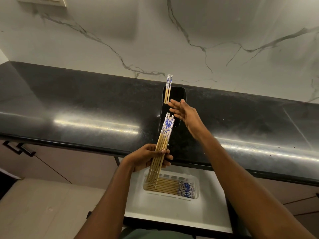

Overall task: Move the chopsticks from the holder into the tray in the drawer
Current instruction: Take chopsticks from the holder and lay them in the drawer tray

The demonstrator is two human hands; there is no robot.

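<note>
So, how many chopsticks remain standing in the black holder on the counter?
3, upright together at the left side of the black holder, patterned ends up: the chopsticks in the holder. The open right hand covers the holder's front, so others could be hidden.

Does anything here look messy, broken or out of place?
Nothing stands out. A few chopsticks stand upright in the black holder, the left hand grips a neat bundle, and the rest lie flat and side by side in the white tray. No spills or damage show.
</note>
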